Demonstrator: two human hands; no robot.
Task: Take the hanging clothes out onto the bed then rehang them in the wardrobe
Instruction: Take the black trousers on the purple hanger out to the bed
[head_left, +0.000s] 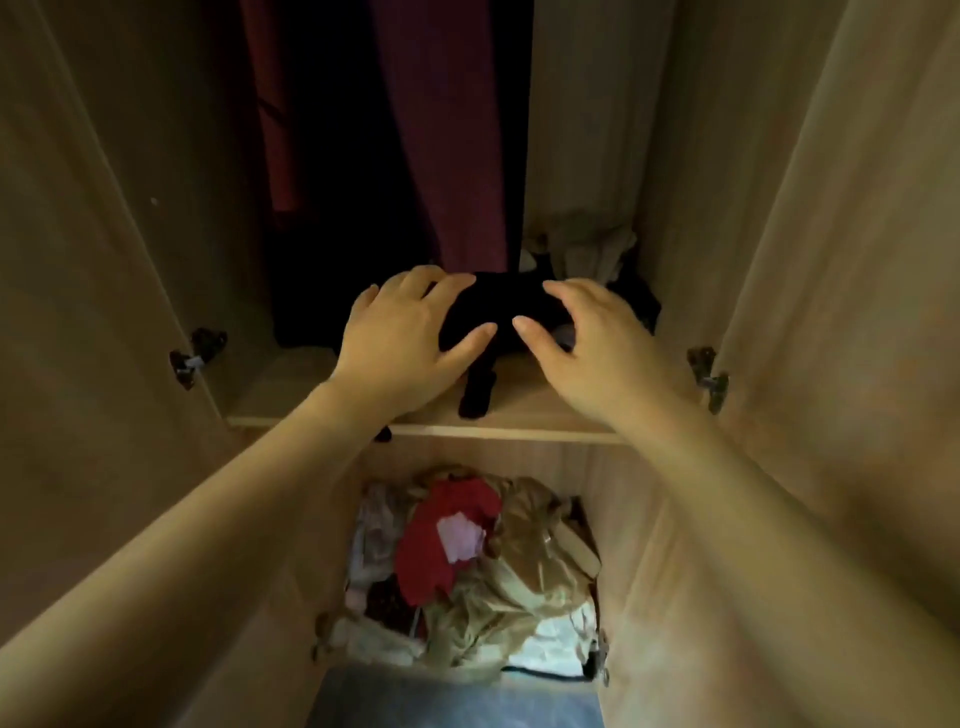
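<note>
Entry: the task's clothes in view are of two sorts. A black garment (498, 312) lies bunched on the wardrobe (582, 130) shelf (519, 415), very dark, no seams or folds readable; one narrow end trails toward the front edge of the shelf. Behind it hang a maroon garment (441, 130) and, further left, a red garment (272, 104), both dropping straight down (hangers out of view above).

Position against the hands: the black garment sits between the two hands and under their fingers. My left hand (405, 343) lies on its left side, fingers spread and only gently bent, thumb tip resting on the cloth. My right hand (592, 338) mirrors it on the right side, fingers spread, thumb tip on the cloth. Neither hand is clenched; both lie loose on the bundle, touching, not pinching. The thumbs are near each other, apart.

Below the shelf, a pile of mixed clothes (467, 561) fills the lower compartment. Pale clothes (592, 249) sit at the shelf's back right.
</note>
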